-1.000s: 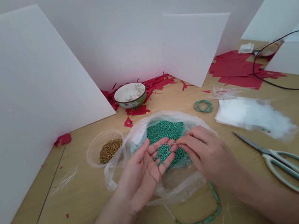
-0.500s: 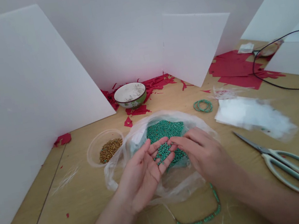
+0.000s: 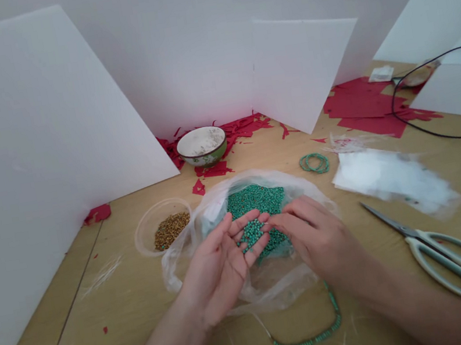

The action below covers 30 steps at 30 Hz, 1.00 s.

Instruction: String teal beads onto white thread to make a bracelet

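Observation:
My left hand is palm up above a clear plastic bag of green beads. A small heap of green beads lies on its outstretched, slightly curled fingers. With thumb and forefinger pinched, my right hand holds the thin, pale end of a thread against those beads; whether a needle tips it cannot be made out. Below the right hand, a strand of strung green beads curves over the table, its upper part hidden behind the hand.
Left of the bag is a clear tub of gold-brown beads. Scissors, clear plastic sleeves and green bead loops lie to the right. Behind stand a bowl, red paper scraps and white boards; a black cable curves far right.
The thread end in my right fingers has shifted slightly within the beads on my left fingers. Otherwise both hands hold nearly the same pose, and the view has moved slightly.

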{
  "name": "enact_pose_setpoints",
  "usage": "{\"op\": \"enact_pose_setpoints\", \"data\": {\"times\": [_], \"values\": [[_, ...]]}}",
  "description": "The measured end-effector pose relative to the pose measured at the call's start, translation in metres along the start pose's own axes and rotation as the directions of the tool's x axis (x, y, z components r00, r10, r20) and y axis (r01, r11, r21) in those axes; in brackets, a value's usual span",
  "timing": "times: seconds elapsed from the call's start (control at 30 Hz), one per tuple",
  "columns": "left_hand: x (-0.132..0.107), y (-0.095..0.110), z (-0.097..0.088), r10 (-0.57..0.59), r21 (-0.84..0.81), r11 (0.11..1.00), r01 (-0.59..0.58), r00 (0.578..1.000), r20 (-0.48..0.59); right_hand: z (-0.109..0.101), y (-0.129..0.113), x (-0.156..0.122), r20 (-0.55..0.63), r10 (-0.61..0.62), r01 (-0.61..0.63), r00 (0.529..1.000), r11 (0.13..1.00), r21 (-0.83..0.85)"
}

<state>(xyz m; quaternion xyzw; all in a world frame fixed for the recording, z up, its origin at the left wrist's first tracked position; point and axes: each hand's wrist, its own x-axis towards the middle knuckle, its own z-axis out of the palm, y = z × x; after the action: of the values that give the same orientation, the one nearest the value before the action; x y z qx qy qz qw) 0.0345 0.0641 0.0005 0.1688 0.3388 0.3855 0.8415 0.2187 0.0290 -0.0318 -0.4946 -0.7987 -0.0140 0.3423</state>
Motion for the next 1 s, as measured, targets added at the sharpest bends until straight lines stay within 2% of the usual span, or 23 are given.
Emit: {"op": "enact_pose_setpoints", "data": {"times": [0.5,0.6,0.8,1.0], "values": [[-0.0009,-0.0012,0.0001,0.006,0.066,0.998,-0.010,0.998,0.065,-0.0027,-0.0040,0.0011,0.024,-0.039,0.041,0.999,0.995,-0.090],[-0.0009,-0.0023,0.0003,0.004,0.069,0.998,-0.008,0.998,0.061,-0.0034,-0.0055,0.0005,0.052,-0.032,0.036,0.998,0.995,-0.089],[-0.0005,-0.0020,0.0017,0.006,0.063,0.998,-0.009,0.999,0.049,-0.0012,-0.0044,0.0004,0.010,-0.038,0.038,0.999,0.995,-0.091],[-0.0019,-0.0029,0.0015,0.014,0.058,0.998,-0.016,0.999,0.042,0.0006,-0.0032,-0.0012,0.024,-0.025,0.027,0.999,0.998,-0.055]]}}
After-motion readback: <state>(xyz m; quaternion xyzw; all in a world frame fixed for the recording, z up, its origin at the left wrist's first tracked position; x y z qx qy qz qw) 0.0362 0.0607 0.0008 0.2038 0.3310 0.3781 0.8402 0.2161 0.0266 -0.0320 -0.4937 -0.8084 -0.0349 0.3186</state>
